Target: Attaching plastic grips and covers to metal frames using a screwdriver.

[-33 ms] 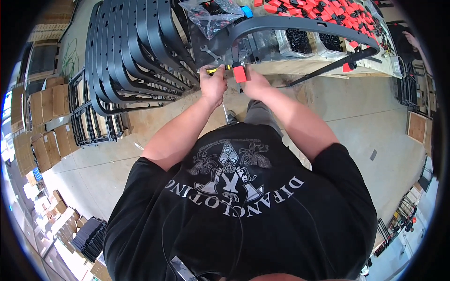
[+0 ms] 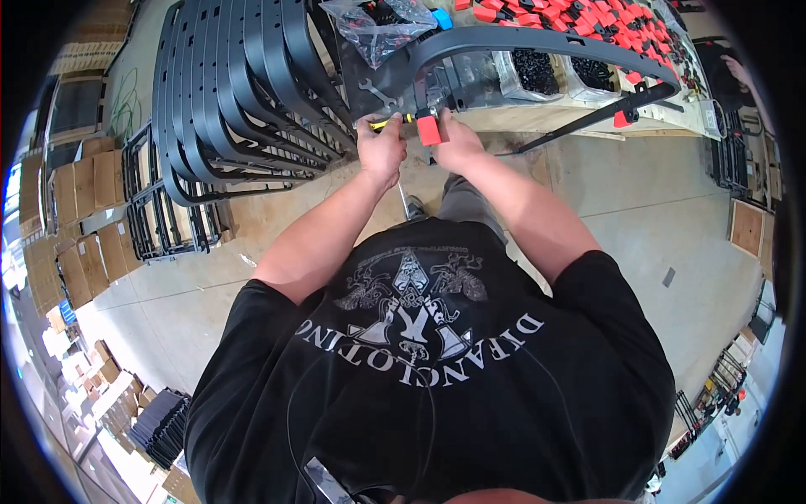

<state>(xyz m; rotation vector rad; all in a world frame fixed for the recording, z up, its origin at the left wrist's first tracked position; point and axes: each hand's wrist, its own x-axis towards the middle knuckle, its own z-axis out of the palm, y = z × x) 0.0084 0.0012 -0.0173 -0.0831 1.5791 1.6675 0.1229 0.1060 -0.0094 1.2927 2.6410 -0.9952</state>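
My left hand (image 2: 382, 154) is closed around a yellow-and-black handled tool (image 2: 391, 123), which points toward a red block (image 2: 429, 131). The tool's exact kind is unclear. This block sits at the near left end of a dark grey bent metal frame (image 2: 537, 39) resting across the bench. My right hand (image 2: 458, 147) is closed at the block's right side, its fingertips near the joint between block and frame. Whatever small part they pinch is hidden. A silver open-end wrench (image 2: 377, 93) lies on the bench just beyond my left hand.
Several matching dark frames (image 2: 239, 92) stand stacked at the left. On the bench are a clear plastic bag (image 2: 375, 38) of small parts, a heap of red blocks (image 2: 588, 21) and bins of black parts (image 2: 535, 73). Cardboard boxes (image 2: 84, 181) stand far left; another person's hand (image 2: 739, 71) shows far right.
My right hand has shifted slightly upward beside the red block, and its fingers now reach higher. The red block sits a touch higher too. My left hand stays almost still with the tool.
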